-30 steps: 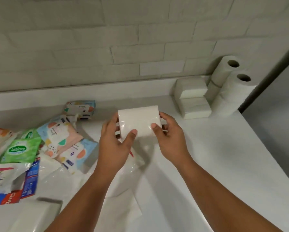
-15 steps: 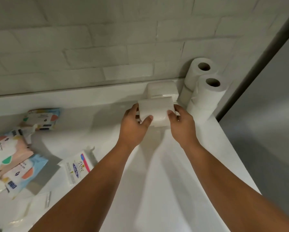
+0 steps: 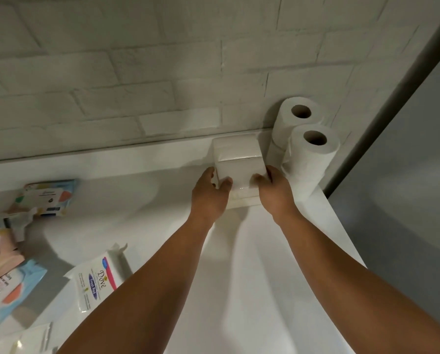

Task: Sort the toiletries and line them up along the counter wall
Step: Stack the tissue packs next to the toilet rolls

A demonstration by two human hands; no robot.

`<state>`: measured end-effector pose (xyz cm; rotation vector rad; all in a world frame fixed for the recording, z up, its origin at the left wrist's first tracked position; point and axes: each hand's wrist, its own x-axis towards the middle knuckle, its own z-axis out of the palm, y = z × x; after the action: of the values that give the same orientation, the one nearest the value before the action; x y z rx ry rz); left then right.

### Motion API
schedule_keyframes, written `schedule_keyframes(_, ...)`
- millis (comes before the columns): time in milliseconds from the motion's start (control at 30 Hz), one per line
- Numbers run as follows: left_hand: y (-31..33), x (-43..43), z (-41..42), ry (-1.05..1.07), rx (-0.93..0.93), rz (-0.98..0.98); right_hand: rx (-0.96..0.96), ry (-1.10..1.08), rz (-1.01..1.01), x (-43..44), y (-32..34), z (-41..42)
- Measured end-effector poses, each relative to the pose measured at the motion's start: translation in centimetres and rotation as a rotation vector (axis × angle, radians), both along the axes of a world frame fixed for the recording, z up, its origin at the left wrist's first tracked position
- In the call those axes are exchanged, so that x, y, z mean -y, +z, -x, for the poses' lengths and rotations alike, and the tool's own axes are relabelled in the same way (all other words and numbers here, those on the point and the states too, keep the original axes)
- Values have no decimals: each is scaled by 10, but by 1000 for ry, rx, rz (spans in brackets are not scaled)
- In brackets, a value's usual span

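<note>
We hold the white tissue pack (image 3: 240, 172) between our left hand (image 3: 208, 198) and right hand (image 3: 275, 192), each grip pinching one side with the thumb in front. As far as we can tell, it rests on a lower pack (image 3: 244, 202), just in front of the stack (image 3: 235, 146) at the wall (image 3: 162, 98) and beside the toilet rolls (image 3: 310, 154). We should square its edges with those below before letting go.

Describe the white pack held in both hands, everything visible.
The pack is a plain white, blocky brick in glossy clear wrap, with no print visible. It is level over a lower pack; whether it already rests on it cannot be told. The left hand and right hand hold its sides, thumbs on the near face. A rear pack stands just behind, rolls to its right.
</note>
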<state>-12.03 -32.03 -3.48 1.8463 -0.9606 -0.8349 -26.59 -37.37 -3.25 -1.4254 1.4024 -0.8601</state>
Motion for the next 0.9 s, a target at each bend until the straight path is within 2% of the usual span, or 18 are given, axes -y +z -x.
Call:
schedule_keyframes(167, 3, 10, -2, -77, -11, -30, 97, 36, -37, 12, 10, -3)
schedule_keyframes(367, 1, 12, -4, -129, -9, -43, 35, 78, -57, 15, 11, -3)
schedule_keyframes(467, 8, 9, -5, -111, 69, -45, -99, 80, 43, 9, 17, -4)
schedule_keyframes(567, 19, 1, -10, -80, 88, -27, -259, 65, 251, -3, 23, -6)
schedule_keyframes(667, 35, -21, -18, -58, 149, 84, -344, 71, 425, -23, 28, -11)
schedule_keyframes(900, 67, -111, -60, -26, 325, 263, -188, 150, 566, -99, 53, -49)
